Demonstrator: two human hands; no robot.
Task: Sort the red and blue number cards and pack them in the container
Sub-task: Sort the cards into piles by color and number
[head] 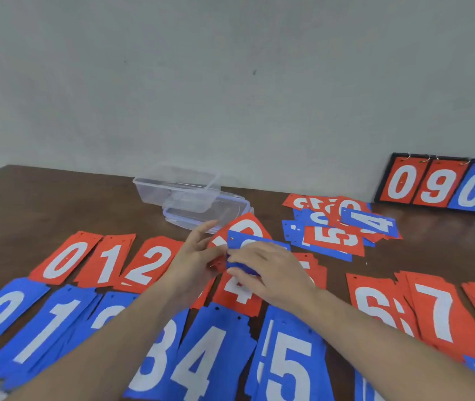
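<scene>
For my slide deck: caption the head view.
Both hands hold red and blue cards above sorted piles; clear container waits.

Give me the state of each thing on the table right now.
Container: open, empty.
Lid: off, lying flat under the container.
Loose pile: unsorted, reds and blues mixed.
Red row: sorted by number.
Blue row: sorted by number.
Left hand: holding a red card.
Right hand: holding a blue card.

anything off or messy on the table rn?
Yes: the mixed pile right of the clear container is unsorted, red and blue cards overlapping at odd angles, unlike the neat rows nearer the camera. The container sits skewed on its lid. Both hands, left and right, hold cards.
</scene>
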